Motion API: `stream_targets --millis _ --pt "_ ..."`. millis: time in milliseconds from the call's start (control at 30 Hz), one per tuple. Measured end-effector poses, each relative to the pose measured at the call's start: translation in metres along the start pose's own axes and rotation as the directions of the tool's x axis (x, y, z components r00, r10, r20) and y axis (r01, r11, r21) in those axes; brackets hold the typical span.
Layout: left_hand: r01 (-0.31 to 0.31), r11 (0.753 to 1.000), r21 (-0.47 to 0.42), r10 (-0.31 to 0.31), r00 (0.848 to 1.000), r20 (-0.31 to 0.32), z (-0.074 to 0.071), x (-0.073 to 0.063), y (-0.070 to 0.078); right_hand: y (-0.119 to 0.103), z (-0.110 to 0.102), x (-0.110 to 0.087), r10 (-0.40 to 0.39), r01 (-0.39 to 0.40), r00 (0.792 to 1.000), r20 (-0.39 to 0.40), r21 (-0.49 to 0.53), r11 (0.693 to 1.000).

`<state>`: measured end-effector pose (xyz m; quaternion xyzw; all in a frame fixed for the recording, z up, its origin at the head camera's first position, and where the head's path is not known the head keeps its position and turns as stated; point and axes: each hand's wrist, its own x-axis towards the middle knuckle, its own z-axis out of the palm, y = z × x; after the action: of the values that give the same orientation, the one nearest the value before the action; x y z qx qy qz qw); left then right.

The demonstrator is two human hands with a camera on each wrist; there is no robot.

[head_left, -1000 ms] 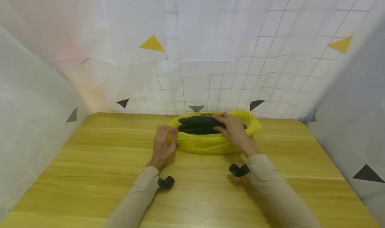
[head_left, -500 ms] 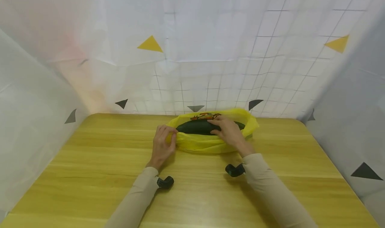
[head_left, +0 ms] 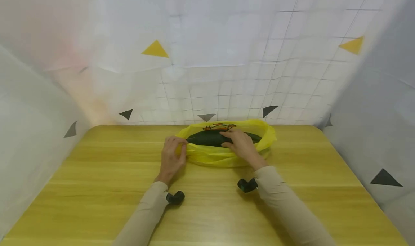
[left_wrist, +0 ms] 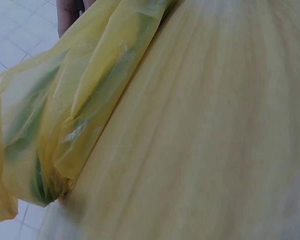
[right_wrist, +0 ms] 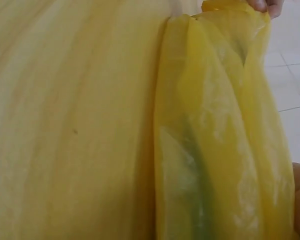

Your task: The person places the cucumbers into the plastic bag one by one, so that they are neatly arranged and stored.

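Observation:
A yellow plastic bag point(head_left: 223, 160) lies on its long side at the back of the table, its mouth spread open toward me. At its left end my left hand point(head_left: 171, 157) pinches the rim between thumb and fingers. Inside the mouth lies a dark green cucumber point(head_left: 207, 138), lengthwise from left to right. My right hand point(head_left: 241, 145) reaches over the front rim and grips this cucumber near its middle, thumb in front. Through the thin plastic of the bag point(left_wrist: 90, 80) in the left wrist view, green shapes show. In the right wrist view, fingertips of my left hand point(right_wrist: 270, 6) hold the bag's far end.
A wooden table point(head_left: 207, 210) carries the bag near its back edge. Behind rises a white sheet point(head_left: 207, 40) with grid lines and triangles, and more sheets stand at both sides. Black wrist cameras point(head_left: 175, 197) sit below each cuff.
A second ago, stacked cucumbers showed in the bag's mouth. The upper one in my right hand has sunk lower, exposing an orange print on the back wall. My left hand keeps its hold.

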<state>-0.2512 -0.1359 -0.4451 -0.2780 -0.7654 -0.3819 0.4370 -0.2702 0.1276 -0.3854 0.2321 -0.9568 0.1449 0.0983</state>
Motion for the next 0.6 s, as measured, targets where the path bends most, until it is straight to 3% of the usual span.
stream_targets --millis 333,600 --pt "0.022 1.0 -0.009 -0.022 1.0 -0.007 -0.0033 -0.0035 -0.0007 -0.0023 0.0073 0.0031 0.014 -0.014 1.0 -0.006 0.015 1.0" --pt "0.023 0.999 -0.025 -0.023 1.0 0.001 -0.002 -0.0023 0.0002 0.0049 0.0052 0.0052 -0.008 0.005 0.999 0.036 0.076 0.997"
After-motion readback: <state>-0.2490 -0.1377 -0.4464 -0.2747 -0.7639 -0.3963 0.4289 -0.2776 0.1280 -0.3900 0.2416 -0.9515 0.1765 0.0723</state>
